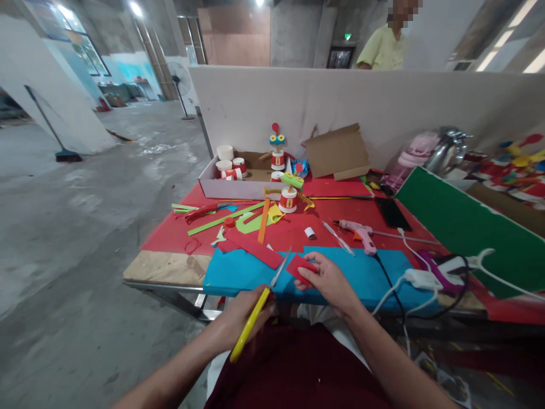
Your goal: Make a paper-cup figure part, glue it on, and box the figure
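Note:
My left hand is closed round a pair of scissors with yellow handles. Their metal blades point up and away, beside a small piece of red paper. That piece is pinched between the thumb and fingers of my right hand, just right of the blade tips. Beyond the scissors a longer red paper strip lies across the edge of the blue sheet. Whether the blades touch any paper I cannot tell.
Paper-cup figures stand behind the scraps, one by a cardboard tray of cups. To the right lie a pink glue gun, a phone and a power strip with trailing cables. A person is behind the white partition.

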Demonstrator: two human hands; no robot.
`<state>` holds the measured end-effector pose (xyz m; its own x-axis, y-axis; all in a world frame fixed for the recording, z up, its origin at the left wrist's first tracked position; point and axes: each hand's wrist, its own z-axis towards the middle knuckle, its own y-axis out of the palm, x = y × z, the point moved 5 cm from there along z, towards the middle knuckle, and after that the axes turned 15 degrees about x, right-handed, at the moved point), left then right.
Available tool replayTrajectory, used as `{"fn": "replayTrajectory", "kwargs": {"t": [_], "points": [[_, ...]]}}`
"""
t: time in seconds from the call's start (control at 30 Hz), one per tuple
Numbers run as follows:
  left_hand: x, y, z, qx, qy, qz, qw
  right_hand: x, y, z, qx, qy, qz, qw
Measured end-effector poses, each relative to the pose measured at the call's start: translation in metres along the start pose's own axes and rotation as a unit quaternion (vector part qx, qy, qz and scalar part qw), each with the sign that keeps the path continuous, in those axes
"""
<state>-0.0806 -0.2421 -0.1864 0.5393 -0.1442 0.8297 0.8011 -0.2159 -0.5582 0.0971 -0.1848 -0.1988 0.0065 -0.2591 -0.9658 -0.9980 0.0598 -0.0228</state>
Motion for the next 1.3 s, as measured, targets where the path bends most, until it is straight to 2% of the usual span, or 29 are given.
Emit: {"fn": "replayTrajectory", "kwargs": {"t": [0.1, 0.17, 0.23, 0.3, 0.37, 0.5, 0.53, 0.6, 0.67, 0.7, 0.73, 0.77, 0.83, 0.9, 0.97, 1.03, 1.07, 1.13, 1.2, 1.3], "points": [[-0.005, -0.02, 0.011, 0.013, -0.021, 0.059, 0.998, 0.004, -0.009, 0.008, 0.049, -0.016, 0.001, 0.999], [-0.011, -0.045, 0.024, 0.078, -0.035, 0.178, 0.98, 0.004, -0.018, 0.014, 0.082, -0.055, -0.025, 0.995], [-0.02, -0.072, 0.039, 0.158, -0.066, 0.312, 0.935, 0.003, -0.027, 0.021, 0.104, -0.085, -0.055, 0.989], [-0.035, -0.093, 0.05, 0.206, -0.107, 0.399, 0.887, 0.001, -0.036, 0.028, 0.129, -0.093, -0.06, 0.985], [-0.053, -0.106, 0.058, 0.218, -0.129, 0.431, 0.866, -0.002, -0.045, 0.035, 0.146, -0.087, -0.048, 0.984], [-0.078, -0.116, 0.059, 0.191, -0.116, 0.431, 0.874, -0.013, -0.049, 0.04, 0.111, -0.058, -0.002, 0.992], [-0.077, -0.116, 0.057, 0.194, -0.107, 0.435, 0.873, -0.016, -0.046, 0.04, 0.099, -0.05, 0.012, 0.994], [-0.062, -0.114, 0.054, 0.237, -0.071, 0.417, 0.874, -0.021, -0.037, 0.038, 0.08, -0.042, 0.034, 0.995], [-0.035, -0.101, 0.054, 0.288, -0.02, 0.302, 0.909, -0.024, -0.022, 0.035, 0.065, -0.05, 0.044, 0.996], [-0.021, -0.089, 0.056, 0.292, 0.002, 0.2, 0.935, -0.026, -0.013, 0.033, 0.058, -0.06, 0.047, 0.995], [-0.009, -0.073, 0.059, 0.268, 0.009, 0.082, 0.96, -0.028, -0.003, 0.032, 0.047, -0.073, 0.046, 0.995], [0.0, -0.056, 0.064, 0.234, -0.007, -0.024, 0.972, -0.029, 0.006, 0.03, 0.034, -0.089, 0.042, 0.995], [0.01, -0.027, 0.073, 0.2, -0.05, -0.156, 0.966, -0.032, 0.021, 0.026, 0.009, -0.126, 0.024, 0.992], [0.013, -0.01, 0.08, 0.199, -0.075, -0.218, 0.952, -0.035, 0.027, 0.025, -0.01, -0.164, -0.003, 0.986], [0.01, -0.006, 0.085, 0.208, -0.08, -0.249, 0.943, -0.038, 0.021, 0.029, -0.022, -0.195, -0.039, 0.98], [0.006, -0.012, 0.086, 0.221, -0.073, -0.252, 0.939, -0.04, 0.006, 0.041, -0.004, -0.24, -0.105, 0.965], [0.004, -0.018, 0.085, 0.233, -0.067, -0.242, 0.94, -0.041, -0.005, 0.049, 0.028, -0.275, -0.151, 0.949], [0.001, -0.029, 0.081, 0.258, -0.05, -0.206, 0.943, -0.042, -0.024, 0.066, 0.094, -0.348, -0.277, 0.891], [-0.002, -0.036, 0.077, 0.274, -0.031, -0.166, 0.947, -0.035, -0.031, 0.082, 0.082, -0.366, -0.372, 0.849], [-0.007, -0.035, 0.075, 0.269, -0.008, -0.103, 0.957, -0.022, -0.026, 0.098, 0.031, -0.373, -0.433, 0.82]]}}
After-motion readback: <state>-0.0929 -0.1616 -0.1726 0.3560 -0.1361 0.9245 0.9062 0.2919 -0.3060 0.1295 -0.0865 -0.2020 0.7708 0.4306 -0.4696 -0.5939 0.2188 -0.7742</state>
